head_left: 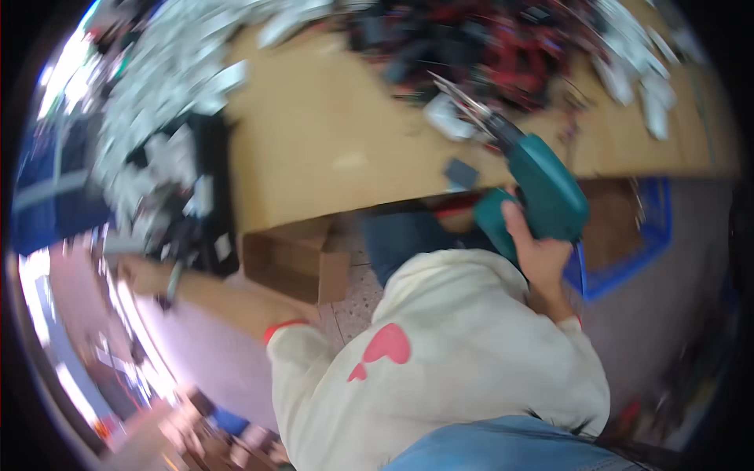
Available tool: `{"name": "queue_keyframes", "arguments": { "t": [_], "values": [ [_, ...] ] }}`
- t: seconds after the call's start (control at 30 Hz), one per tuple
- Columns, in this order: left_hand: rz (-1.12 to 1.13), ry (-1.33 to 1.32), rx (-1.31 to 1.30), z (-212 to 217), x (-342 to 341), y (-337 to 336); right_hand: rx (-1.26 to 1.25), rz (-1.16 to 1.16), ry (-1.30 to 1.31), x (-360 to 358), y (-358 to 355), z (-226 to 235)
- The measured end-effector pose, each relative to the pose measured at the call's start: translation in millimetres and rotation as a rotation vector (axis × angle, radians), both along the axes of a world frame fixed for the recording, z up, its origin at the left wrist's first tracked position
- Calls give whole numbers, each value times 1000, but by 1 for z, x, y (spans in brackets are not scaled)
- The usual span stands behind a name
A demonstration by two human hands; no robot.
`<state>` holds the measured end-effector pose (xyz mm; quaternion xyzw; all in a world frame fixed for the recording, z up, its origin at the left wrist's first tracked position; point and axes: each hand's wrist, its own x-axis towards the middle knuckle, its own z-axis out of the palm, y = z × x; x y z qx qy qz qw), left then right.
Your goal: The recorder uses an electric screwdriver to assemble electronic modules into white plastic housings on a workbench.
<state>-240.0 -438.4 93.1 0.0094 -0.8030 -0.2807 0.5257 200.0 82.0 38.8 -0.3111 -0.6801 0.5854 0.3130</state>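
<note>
My right hand (540, 255) is wrapped round the handle of a green, pistol-shaped power drill (546, 184). Its long metal bit (463, 102) points up and left over the table, toward a heap of black and red parts (495, 55). The bit is smeared by motion. Out at the far left, my left hand (145, 275) is beside a black bin (216, 192) holding white and grey pieces (169, 161). Its fingers are blurred, so whether they hold anything is hidden. A bracelet circles that wrist.
The tan table (306, 133) spans the front. White pieces (177, 59) pile up at its left, and more white parts (656, 98) lie at the right. Below its edge stand a cardboard box (294, 263) and a blue crate (628, 271). A small grey piece (461, 173) lies near the edge.
</note>
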Motion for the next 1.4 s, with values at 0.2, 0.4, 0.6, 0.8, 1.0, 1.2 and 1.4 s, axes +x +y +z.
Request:
{"name": "queue_keyframes", "arguments": {
  "t": [0.2, 0.4, 0.6, 0.8, 1.0, 1.2, 1.4],
  "values": [
    [467, -12, -662, 3, 31, 113, 32, -296, 370, 20, 41, 28],
    [-1398, -417, -586, -42, 263, 437, 49, -502, 514, 57, 65, 38],
    [-1403, -408, -756, -100, 337, 547, 24, -477, 535, 62, 68, 38],
    [-1367, -228, -833, -116, 261, 522, 15, -430, 539, 74, 75, 28],
    [-1399, -74, -1018, -105, 217, 497, 6, -293, 470, 50, 67, 28],
    [-1564, -11, -707, -83, 243, 470, 10, -222, 418, 45, 57, 31],
    [-897, -180, -576, -43, 202, 397, 10, -253, 381, 39, 60, 21]
  ]
}}
